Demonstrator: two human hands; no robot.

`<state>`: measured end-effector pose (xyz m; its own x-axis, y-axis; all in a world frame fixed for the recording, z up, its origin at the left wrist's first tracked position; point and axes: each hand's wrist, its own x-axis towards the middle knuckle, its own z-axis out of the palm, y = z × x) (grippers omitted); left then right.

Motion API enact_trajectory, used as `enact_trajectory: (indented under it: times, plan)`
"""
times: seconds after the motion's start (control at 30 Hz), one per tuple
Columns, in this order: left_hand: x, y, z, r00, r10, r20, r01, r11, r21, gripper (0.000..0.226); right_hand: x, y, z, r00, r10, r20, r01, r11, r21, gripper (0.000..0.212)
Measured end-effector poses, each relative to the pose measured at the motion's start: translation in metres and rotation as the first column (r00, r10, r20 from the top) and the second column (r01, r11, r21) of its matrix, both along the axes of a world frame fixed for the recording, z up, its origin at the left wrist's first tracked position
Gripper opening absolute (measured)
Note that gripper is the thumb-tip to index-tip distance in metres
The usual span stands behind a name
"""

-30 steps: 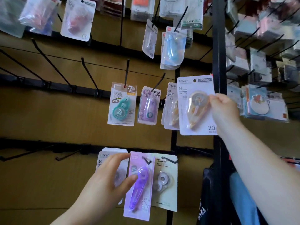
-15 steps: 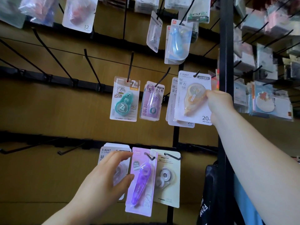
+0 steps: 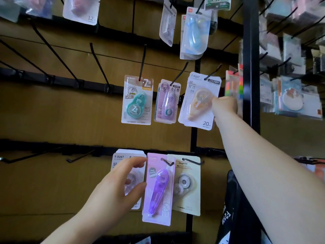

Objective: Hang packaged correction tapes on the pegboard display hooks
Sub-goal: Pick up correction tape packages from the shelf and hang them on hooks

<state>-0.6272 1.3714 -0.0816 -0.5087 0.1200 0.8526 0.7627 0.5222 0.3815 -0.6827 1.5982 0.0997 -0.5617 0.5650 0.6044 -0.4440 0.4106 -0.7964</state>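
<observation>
My right hand (image 3: 224,107) grips the right edge of a white card with an orange correction tape (image 3: 198,101). The card's hole sits on a black hook (image 3: 212,73) in the middle row, in front of another card of the same kind. My left hand (image 3: 116,189) holds a stack of white T-9267 correction tape packs (image 3: 128,157) low on the board, thumb across the front. A teal tape pack (image 3: 137,100) and a lilac tape pack (image 3: 167,101) hang left of the orange one.
A purple pen-shaped tape pack (image 3: 158,187) and a cream pack (image 3: 186,184) hang in the bottom row. Bare black hooks (image 3: 98,64) stick out at the left. A black upright post (image 3: 250,59) divides this board from stocked hooks on the right.
My right hand moved the orange tape card up and left, and its hole slid onto the hook, back against the card behind. My left hand stayed on its stack.
</observation>
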Motion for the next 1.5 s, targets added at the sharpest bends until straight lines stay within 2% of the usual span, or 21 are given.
enact_trajectory:
  times: [0.13, 0.2, 0.27, 0.33, 0.47, 0.53, 0.6, 0.67, 0.73, 0.8, 0.87, 0.93, 1.0, 1.07, 1.17, 1.27, 1.37, 1.47, 1.5]
  plan:
    - [0.003, 0.002, -0.001, 0.999, -0.035, 0.017, 0.035, 0.999, 0.020, 0.034, 0.006, 0.000, -0.011, 0.995, -0.081, 0.058, 0.073, 0.989, 0.130, 0.011]
    - [0.008, 0.005, 0.000, 0.999, -0.032, 0.011, 0.031, 0.998, 0.050, 0.040, 0.014, 0.003, -0.019, 0.984, -0.142, 0.108, 0.113, 0.964, 0.241, 0.038]
    - [0.014, 0.007, 0.001, 1.000, -0.018, 0.006, 0.018, 0.997, 0.080, 0.036, 0.026, 0.006, -0.029, 0.975, -0.182, 0.131, 0.127, 0.930, 0.345, 0.051]
    - [0.020, 0.004, -0.002, 1.000, -0.010, 0.022, 0.008, 0.996, 0.084, 0.031, 0.040, 0.007, -0.042, 0.976, -0.186, 0.110, 0.121, 0.892, 0.435, 0.048]
    - [0.041, -0.010, -0.027, 0.999, 0.047, 0.025, -0.050, 0.986, 0.159, 0.025, 0.077, -0.001, -0.076, 0.995, -0.089, 0.039, 0.056, 0.858, 0.511, 0.035]
    - [0.054, -0.018, -0.049, 0.998, 0.040, 0.043, -0.047, 0.982, 0.182, 0.016, 0.096, -0.011, -0.102, 0.998, 0.003, 0.060, -0.035, 0.849, 0.527, 0.023]
    - [0.070, -0.029, -0.076, 0.992, 0.026, 0.125, -0.050, 0.979, 0.197, 0.015, 0.113, -0.026, -0.140, 0.978, 0.154, 0.141, -0.206, 0.825, 0.526, 0.002]
    - [0.086, -0.040, -0.108, 0.976, 0.038, 0.213, -0.070, 0.987, 0.147, 0.019, 0.121, -0.045, -0.188, 0.908, 0.278, 0.314, -0.411, 0.742, 0.530, 0.019]
    - [0.097, -0.053, -0.145, 0.943, 0.066, 0.325, -0.113, 0.985, 0.129, 0.011, 0.120, -0.064, -0.241, 0.787, 0.309, 0.534, -0.587, 0.641, 0.495, 0.026]
    - [0.104, -0.072, -0.187, 0.879, 0.122, 0.462, -0.186, 0.978, 0.096, 0.011, 0.114, -0.082, -0.297, 0.668, 0.268, 0.694, -0.694, 0.560, 0.452, 0.030]
    - [0.107, -0.093, -0.229, 0.773, 0.204, 0.601, -0.254, 0.967, -0.002, 0.016, 0.106, -0.103, -0.352, 0.566, 0.213, 0.796, -0.762, 0.503, 0.407, 0.031]
    - [0.104, -0.111, -0.273, 0.639, 0.244, 0.729, -0.304, 0.951, -0.052, 0.011, 0.098, -0.128, -0.401, 0.486, 0.174, 0.857, -0.818, 0.437, 0.375, 0.030]
    - [0.097, -0.121, -0.314, 0.506, 0.313, 0.804, -0.358, 0.924, -0.134, 0.024, 0.090, -0.155, -0.446, 0.391, 0.167, 0.905, -0.874, 0.376, 0.308, 0.033]
    - [0.086, -0.126, -0.352, 0.394, 0.329, 0.858, -0.385, 0.907, -0.171, 0.025, 0.082, -0.181, -0.487, 0.272, 0.151, 0.951, -0.916, 0.345, 0.207, 0.033]
    - [0.069, -0.132, -0.406, 0.244, 0.292, 0.925, -0.434, 0.886, -0.165, 0.017, 0.065, -0.209, -0.551, 0.126, 0.104, 0.987, -0.929, 0.362, 0.080, 0.032]
    - [0.061, -0.133, -0.456, 0.095, 0.223, 0.970, -0.489, 0.859, -0.149, 0.017, 0.047, -0.220, -0.614, 0.022, 0.075, 0.997, -0.876, 0.481, -0.017, 0.034]
    - [0.060, -0.131, -0.495, 0.003, 0.136, 0.991, -0.542, 0.833, -0.113, 0.020, 0.037, -0.219, -0.661, 0.013, 0.079, 0.997, -0.792, 0.610, -0.038, 0.037]
    - [0.054, -0.130, -0.518, -0.013, 0.034, 0.999, -0.623, 0.781, -0.034, 0.018, 0.031, -0.221, -0.685, 0.126, 0.063, 0.990, -0.744, 0.666, 0.052, 0.015]
    - [0.051, -0.129, -0.523, -0.016, -0.004, 1.000, -0.636, 0.771, -0.007, 0.025, 0.031, -0.222, -0.691, 0.180, 0.015, 0.984, -0.745, 0.655, 0.126, 0.024]
